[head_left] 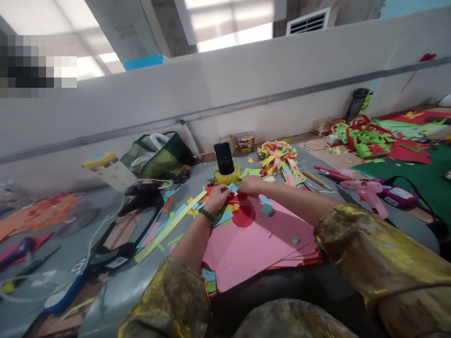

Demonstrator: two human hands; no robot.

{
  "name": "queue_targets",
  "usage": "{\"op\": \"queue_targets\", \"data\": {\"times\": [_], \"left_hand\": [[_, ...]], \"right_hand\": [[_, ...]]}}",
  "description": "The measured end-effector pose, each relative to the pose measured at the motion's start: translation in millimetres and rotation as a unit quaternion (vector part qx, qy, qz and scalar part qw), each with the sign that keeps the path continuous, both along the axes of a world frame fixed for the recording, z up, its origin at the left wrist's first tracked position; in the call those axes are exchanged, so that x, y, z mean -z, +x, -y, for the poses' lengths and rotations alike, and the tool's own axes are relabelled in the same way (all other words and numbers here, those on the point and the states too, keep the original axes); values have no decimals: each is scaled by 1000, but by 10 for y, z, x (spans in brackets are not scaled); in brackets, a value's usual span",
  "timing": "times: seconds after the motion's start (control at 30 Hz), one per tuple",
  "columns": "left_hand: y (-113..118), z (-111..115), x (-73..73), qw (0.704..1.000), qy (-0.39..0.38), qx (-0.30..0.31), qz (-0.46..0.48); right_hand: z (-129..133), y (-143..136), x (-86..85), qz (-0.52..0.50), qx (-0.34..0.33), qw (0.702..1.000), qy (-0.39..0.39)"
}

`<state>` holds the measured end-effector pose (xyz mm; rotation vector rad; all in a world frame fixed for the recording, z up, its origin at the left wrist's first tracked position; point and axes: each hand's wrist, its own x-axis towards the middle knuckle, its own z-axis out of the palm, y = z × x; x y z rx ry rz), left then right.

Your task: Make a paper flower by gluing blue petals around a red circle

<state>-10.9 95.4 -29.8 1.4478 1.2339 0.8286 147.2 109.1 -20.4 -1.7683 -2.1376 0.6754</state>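
Note:
My left hand (pixel 217 198), with a green bead bracelet at the wrist, pinches a small light-blue paper piece (pixel 232 188) over the back of a stack of pink sheets (pixel 253 249). Just right of that piece is my right hand (pixel 249 186), its fingers curled together; whatever they hold is too small to make out. A red paper circle (pixel 244 216) lies on the pink sheet in front of my hands. Folded blue paper (pixel 267 207) rests to its right, and yellow and blue scraps lie near my left wrist.
A phone (pixel 224 158) stands in a yellow tape roll (pixel 227 175) behind my hands. A paper flower bunch (pixel 278 152), pens and a pink glue gun (pixel 368 192) are on the right. Paper strips, a black frame (pixel 114 253) and a green bag (pixel 158 157) are left.

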Motion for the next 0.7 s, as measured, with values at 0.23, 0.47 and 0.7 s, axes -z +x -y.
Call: {"op": "queue_targets", "data": {"times": [0.23,0.47,0.7], "left_hand": [[-31,-72,40,999,11,-24,46],[-48,-124,54,996,10,-38,80],[-47,-80,76,996,18,-42,79]], "right_hand": [[-96,113,-74,47,50,997,-27],[-98,94,-71,54,69,996,-11],[-108,-248,28,41,52,998,-19]]}}
